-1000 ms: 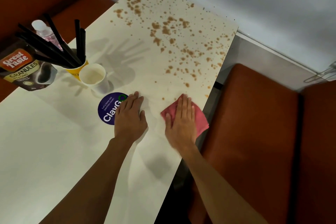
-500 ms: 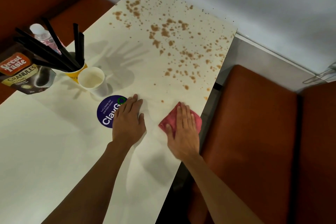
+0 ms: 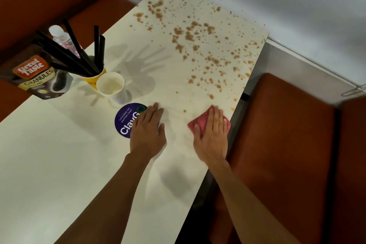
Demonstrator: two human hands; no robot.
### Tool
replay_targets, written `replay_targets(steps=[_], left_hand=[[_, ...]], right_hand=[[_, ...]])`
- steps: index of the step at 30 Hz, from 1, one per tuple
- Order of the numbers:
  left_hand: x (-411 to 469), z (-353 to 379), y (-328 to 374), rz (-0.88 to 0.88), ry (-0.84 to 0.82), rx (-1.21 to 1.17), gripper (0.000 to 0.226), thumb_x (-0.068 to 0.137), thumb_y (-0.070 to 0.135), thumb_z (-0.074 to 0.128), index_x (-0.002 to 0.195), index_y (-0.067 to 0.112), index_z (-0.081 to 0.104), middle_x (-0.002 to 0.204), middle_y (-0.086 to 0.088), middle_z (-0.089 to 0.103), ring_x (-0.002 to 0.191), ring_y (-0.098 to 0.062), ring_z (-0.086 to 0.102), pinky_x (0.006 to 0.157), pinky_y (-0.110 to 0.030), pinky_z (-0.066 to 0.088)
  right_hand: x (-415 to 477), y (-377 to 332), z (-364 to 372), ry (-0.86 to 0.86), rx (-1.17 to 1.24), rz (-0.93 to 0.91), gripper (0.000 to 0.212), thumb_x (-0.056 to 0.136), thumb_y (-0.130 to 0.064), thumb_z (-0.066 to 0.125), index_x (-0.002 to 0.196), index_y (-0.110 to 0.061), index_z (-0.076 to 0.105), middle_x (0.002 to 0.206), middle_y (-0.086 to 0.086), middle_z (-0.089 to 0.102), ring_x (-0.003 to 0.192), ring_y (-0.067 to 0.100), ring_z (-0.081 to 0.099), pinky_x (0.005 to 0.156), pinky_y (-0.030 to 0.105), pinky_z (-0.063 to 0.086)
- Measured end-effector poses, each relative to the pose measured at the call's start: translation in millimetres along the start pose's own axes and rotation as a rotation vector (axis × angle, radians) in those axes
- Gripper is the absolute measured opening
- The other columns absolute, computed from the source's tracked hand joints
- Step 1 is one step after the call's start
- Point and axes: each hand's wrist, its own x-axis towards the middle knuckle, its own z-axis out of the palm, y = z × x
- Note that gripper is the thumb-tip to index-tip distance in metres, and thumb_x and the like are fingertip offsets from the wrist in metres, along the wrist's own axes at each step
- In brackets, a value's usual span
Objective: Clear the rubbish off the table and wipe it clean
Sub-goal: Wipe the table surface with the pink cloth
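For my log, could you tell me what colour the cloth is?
The cloth is pinkish red, in the head view.

Smooth table (image 3: 59, 164), seemingly cloth rag (image 3: 200, 123)

We note the table (image 3: 59, 164) as cream-white, its far half speckled with irregular brown spots (image 3: 190, 35). Cloth (image 3: 200, 123): plain pinkish red. Round sticker (image 3: 126, 123): deep purple, white lettering, a green ring near its edge. Paper cup (image 3: 116, 93): white. Second cup (image 3: 93, 80): yellow, with black straws (image 3: 79, 57). Pouch (image 3: 39, 77): dark brown, with white letters on an orange-red label and a cream band beneath. Bottle (image 3: 59, 35): clear, white cap, perhaps pink-patterned; we see it poorly. Bench (image 3: 287, 144): rust orange.
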Motion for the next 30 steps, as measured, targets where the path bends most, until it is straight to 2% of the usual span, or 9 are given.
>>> replay_targets(steps=[3, 7, 9, 12, 15, 18, 21, 27, 30], left_hand=[[-1.3, 0.4, -0.1, -0.011, 0.004, 0.000, 0.054, 0.096, 0.020, 0.066, 0.149, 0.016, 0.053, 0.164, -0.003, 0.043, 0.151, -0.026, 0.040, 0.120, -0.048, 0.037], [-2.2, 0.1, -4.5, 0.022, -0.002, 0.016, 0.054, 0.096, 0.021, 0.067, 0.148, 0.015, 0.054, 0.163, -0.004, 0.044, 0.149, -0.027, 0.042, 0.117, -0.048, 0.039], [-1.0, -0.9, -6.0, 0.027, -0.015, 0.014, 0.054, 0.096, 0.021, 0.067, 0.148, 0.016, 0.054, 0.164, -0.002, 0.043, 0.149, -0.026, 0.042, 0.116, -0.049, 0.040], [0.3, -2.3, -6.2, 0.030, -0.020, -0.003, 0.054, 0.096, 0.023, 0.067, 0.148, 0.018, 0.054, 0.164, 0.000, 0.042, 0.149, -0.025, 0.042, 0.114, -0.049, 0.040], [0.8, -1.4, -8.1, 0.020, -0.012, -0.009, 0.054, 0.095, 0.020, 0.068, 0.147, 0.016, 0.055, 0.164, 0.000, 0.044, 0.148, -0.025, 0.043, 0.114, -0.050, 0.041], [-0.2, -0.7, -9.0, 0.029, -0.004, -0.021, 0.054, 0.093, 0.018, 0.071, 0.146, 0.015, 0.057, 0.162, -0.002, 0.046, 0.147, -0.026, 0.044, 0.113, -0.051, 0.042], [-0.6, -2.7, -10.2, 0.048, -0.005, -0.035, 0.055, 0.091, 0.017, 0.072, 0.145, 0.016, 0.058, 0.162, -0.002, 0.046, 0.146, -0.026, 0.045, 0.112, -0.050, 0.042], [0.1, -5.0, -13.9, 0.030, -0.020, -0.058, 0.053, 0.094, 0.028, 0.059, 0.146, 0.018, 0.056, 0.163, 0.001, 0.044, 0.147, -0.025, 0.043, 0.115, -0.050, 0.041], [-3.0, -4.0, -13.5, 0.032, -0.018, -0.053, 0.054, 0.093, 0.028, 0.057, 0.147, 0.018, 0.056, 0.163, 0.000, 0.045, 0.147, -0.025, 0.043, 0.115, -0.049, 0.040]], right_hand=[[23.4, -36.9, 3.7, -0.001, -0.020, 0.080, 0.080, 0.108, -0.055, 0.016, 0.166, -0.005, -0.006, 0.175, 0.012, -0.008, 0.162, 0.023, -0.014, 0.132, 0.046, -0.001], [-17.2, -37.0, 3.4, -0.084, -0.035, -0.288, 0.075, 0.111, -0.054, 0.021, 0.167, -0.012, -0.006, 0.176, 0.003, -0.012, 0.161, 0.016, -0.017, 0.132, 0.041, -0.005], [-25.8, -9.2, -1.2, -0.123, -0.068, -0.363, 0.077, 0.111, -0.059, 0.021, 0.167, -0.015, -0.007, 0.175, 0.000, -0.014, 0.160, 0.013, -0.019, 0.131, 0.039, -0.007], [0.7, 1.0, -3.1, -0.048, -0.044, -0.144, 0.078, 0.110, -0.058, 0.020, 0.167, -0.012, -0.008, 0.176, 0.003, -0.009, 0.161, 0.016, -0.015, 0.133, 0.044, 0.000], [26.2, -41.1, 5.0, -0.003, -0.035, 0.009, 0.077, 0.109, -0.054, 0.014, 0.166, -0.006, -0.008, 0.176, 0.009, -0.008, 0.162, 0.022, -0.013, 0.132, 0.046, 0.004], [4.1, -50.6, 7.8, -0.063, -0.048, -0.263, 0.073, 0.111, -0.052, 0.017, 0.167, -0.011, -0.006, 0.176, 0.005, -0.010, 0.162, 0.018, -0.014, 0.133, 0.043, -0.001], [-19.0, -8.0, -4.3, -0.155, -0.087, -0.460, 0.075, 0.111, -0.058, 0.020, 0.167, -0.017, -0.008, 0.176, -0.001, -0.013, 0.161, 0.013, -0.017, 0.132, 0.042, -0.002], [32.4, -33.7, 2.5, -0.022, -0.026, -0.087, 0.075, 0.110, -0.052, 0.023, 0.167, -0.013, -0.007, 0.176, 0.003, -0.007, 0.162, 0.018, -0.013, 0.132, 0.046, 0.003], [21.6, -47.5, 5.8, -0.055, -0.061, -0.243, 0.072, 0.111, -0.053, 0.019, 0.168, -0.014, -0.004, 0.176, 0.002, -0.008, 0.162, 0.018, -0.014, 0.132, 0.044, -0.002]])
